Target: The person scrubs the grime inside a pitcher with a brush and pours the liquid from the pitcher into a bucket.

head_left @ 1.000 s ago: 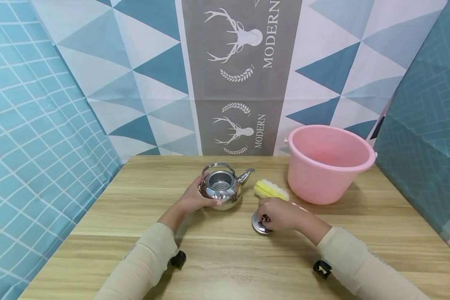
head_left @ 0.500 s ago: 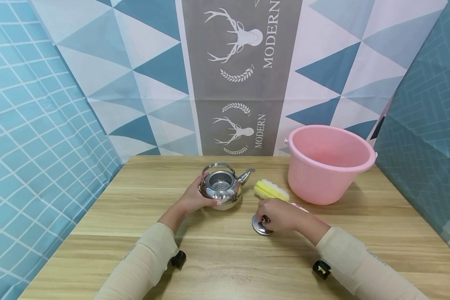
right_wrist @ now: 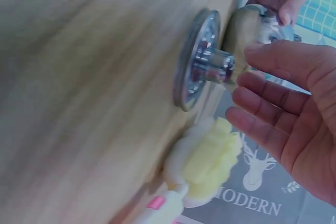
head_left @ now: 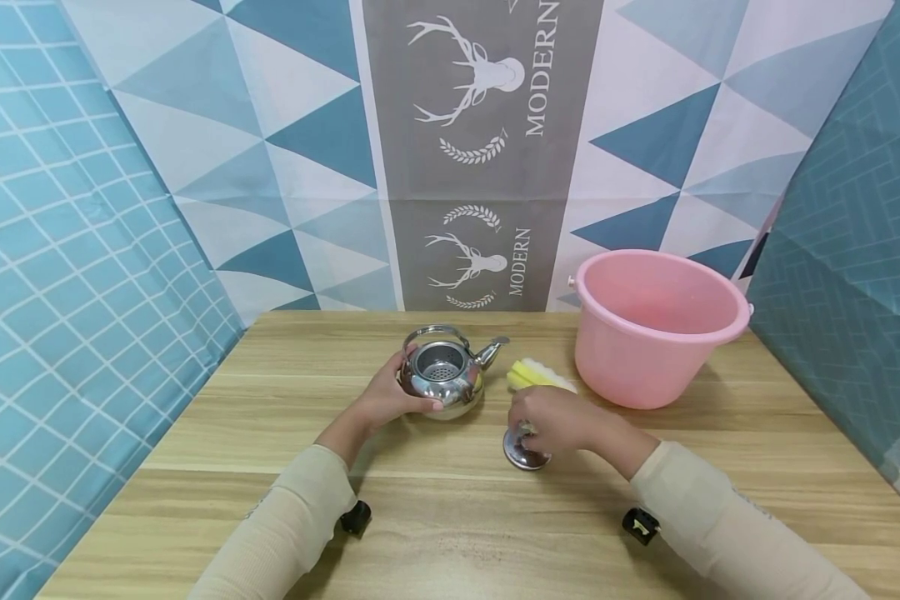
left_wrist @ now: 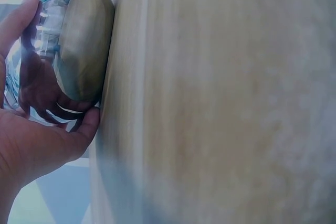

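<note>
A shiny steel teapot (head_left: 457,398) stands uncovered on the wooden table, its strainer visible inside and its spout pointing right. My left hand (head_left: 388,396) grips the teapot's round body from the left, thumb in front and fingers reaching behind. To the right, the teapot's lid (head_left: 525,457) lies flat with its knob (right_wrist: 218,65) upward. My right hand (head_left: 558,421) hovers over the lid. In the right wrist view its thumb and loosely bent fingers (right_wrist: 262,98) are beside the knob, with a gap showing between them.
Behind my right hand lies a yellow and white sponge brush (head_left: 531,375); its white handle with pink marks (right_wrist: 163,207) shows in the right wrist view. A pink bucket (head_left: 630,371) stands at the back right. Patterned wall covering rises behind the table.
My right hand has lifted slightly and let go of the lid's knob; the lid stays in place. The left hand and teapot have not moved.
</note>
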### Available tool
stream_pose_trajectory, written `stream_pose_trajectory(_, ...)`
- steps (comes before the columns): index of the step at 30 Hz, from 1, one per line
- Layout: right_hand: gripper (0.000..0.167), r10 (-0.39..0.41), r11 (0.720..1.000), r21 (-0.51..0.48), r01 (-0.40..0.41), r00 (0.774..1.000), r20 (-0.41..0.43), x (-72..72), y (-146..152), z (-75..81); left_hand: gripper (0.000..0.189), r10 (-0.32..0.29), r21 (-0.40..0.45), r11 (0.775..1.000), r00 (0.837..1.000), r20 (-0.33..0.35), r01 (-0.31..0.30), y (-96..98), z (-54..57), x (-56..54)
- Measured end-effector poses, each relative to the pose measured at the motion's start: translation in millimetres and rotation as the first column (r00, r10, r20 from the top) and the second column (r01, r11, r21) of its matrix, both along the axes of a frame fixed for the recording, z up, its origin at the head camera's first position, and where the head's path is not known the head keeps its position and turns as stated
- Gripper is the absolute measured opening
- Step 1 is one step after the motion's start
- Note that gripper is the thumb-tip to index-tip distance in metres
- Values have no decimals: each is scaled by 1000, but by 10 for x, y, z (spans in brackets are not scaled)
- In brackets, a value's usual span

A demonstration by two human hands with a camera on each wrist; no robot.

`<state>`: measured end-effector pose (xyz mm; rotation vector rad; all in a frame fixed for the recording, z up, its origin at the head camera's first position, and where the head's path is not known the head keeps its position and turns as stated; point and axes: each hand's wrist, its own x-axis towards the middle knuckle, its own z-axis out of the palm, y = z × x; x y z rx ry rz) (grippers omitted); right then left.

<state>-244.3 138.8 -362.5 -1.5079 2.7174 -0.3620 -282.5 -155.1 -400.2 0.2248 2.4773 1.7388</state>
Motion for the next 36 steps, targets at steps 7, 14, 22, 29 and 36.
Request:
stream_pose_trajectory(7, 22, 9, 1000, 24, -8, 1000, -22, 4, -37, 143, 114, -13, 3, 1000, 1000, -15, 14, -9, -16, -30)
stream_pose_trajectory(14, 33, -35, 999, 31, 35, 999, -27, 0, -107, 322, 112, -20, 19, 1000, 1000, -15, 20, 2, -5, -22)
stream_pose_trajectory(22, 31, 6, 1000, -1, -6, 997, -82, -76, -217, 421, 112, -15, 17, 1000, 1000, -6, 15, -6, -11, -9)
stream_pose_trajectory(29, 35, 45, 998, -39, -49, 994, -95, -163, -345, 491, 113, -11, 21, 1000, 1000, -9, 11, -11, -22, -8)
stream_pose_trajectory(36, 25, 47, 999, -21, -49, 994, -97, -262, -474, 553, 113, -10, 18, 1000, 1000, 6, 10, -15, -25, -13)
